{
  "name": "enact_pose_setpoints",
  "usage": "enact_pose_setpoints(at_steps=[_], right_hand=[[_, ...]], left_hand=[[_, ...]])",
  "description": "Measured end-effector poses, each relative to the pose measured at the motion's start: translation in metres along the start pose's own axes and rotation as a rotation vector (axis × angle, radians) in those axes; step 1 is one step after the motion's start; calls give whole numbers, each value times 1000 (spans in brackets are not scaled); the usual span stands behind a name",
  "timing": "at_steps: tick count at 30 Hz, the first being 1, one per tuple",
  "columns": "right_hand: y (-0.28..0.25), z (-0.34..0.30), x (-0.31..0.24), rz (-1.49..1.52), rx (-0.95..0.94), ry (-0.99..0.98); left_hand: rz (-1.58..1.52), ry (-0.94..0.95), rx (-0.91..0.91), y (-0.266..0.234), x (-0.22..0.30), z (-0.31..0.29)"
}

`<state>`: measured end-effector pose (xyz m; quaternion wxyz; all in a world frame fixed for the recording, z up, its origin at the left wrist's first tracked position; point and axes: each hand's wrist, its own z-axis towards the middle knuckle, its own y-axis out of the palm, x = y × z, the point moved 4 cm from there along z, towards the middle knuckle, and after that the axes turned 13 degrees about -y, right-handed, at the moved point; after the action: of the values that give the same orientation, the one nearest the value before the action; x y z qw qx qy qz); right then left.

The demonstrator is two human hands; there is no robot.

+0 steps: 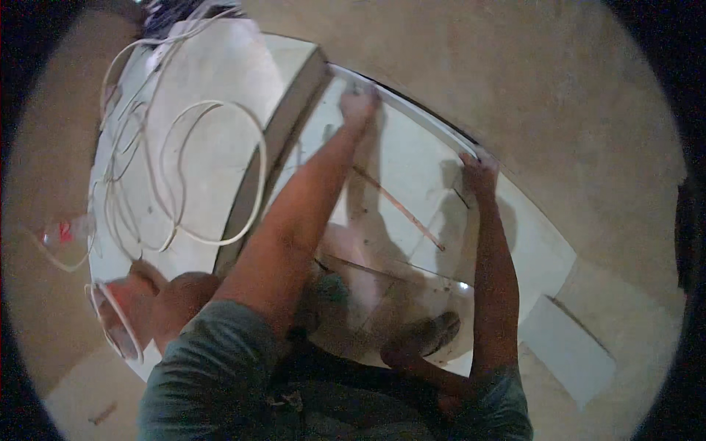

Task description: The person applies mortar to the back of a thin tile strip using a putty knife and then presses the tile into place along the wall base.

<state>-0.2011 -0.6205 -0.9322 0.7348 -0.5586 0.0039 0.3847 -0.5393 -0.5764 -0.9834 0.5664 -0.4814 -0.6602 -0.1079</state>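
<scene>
At the far edge of a large white board [419, 162], my left hand [360, 104] is closed around a narrow white edge strip [426, 117], near a raised white panel. Farther right along that strip, my right hand [479, 173] grips it too, fingers curled over its outer side. Both arms reach forward across the board. The strip runs along the board's far side, with a dark line behind it. Between my arms, a thin brown stick [401, 208] lies on the board. Blur and dim light hide the fingertips.
A raised white panel [220, 70] at left carries a looped white cable [259, 173]. An orange bucket-like container [121, 320] sits at lower left, a clear bottle [65, 232] beyond it. A dark shoe [434, 334] rests on the board. A loose white piece [570, 349] lies right.
</scene>
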Motion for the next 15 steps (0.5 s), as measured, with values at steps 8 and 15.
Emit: enact_pose_setpoints(at_steps=[8,15], right_hand=[[27,-29,29,-85,309,505],[20,-21,-5,-64,361,787]], left_hand=[[-577,-224,-291,18,12,-19],[-490,-226,-213,6,20,-12]])
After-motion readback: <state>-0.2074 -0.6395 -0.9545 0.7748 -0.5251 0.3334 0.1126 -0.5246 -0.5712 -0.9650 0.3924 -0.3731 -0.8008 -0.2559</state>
